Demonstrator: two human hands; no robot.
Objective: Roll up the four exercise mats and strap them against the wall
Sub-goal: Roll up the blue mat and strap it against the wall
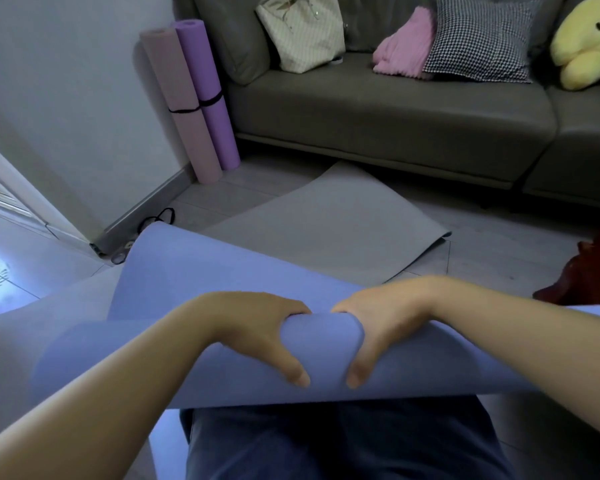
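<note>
A blue mat point(201, 271) lies partly rolled across my lap, its loose end stretching away over the floor. My left hand point(260, 332) and my right hand point(381, 327) grip the roll side by side at its middle, fingers curled over the top and thumbs underneath. A grey mat point(329, 220) lies flat on the floor beyond it. Against the wall at the back left stand a rolled pink mat point(181, 105) and a rolled purple mat point(207, 88), each bound by a black strap.
A grey sofa point(388, 109) fills the back, carrying a bag point(302, 29), a pink cushion point(406, 46), a checked cushion point(482, 39) and a yellow plush toy point(586, 43). A loose black strap point(156, 218) lies by the skirting board. Dark red furniture point(582, 271) stands at the right.
</note>
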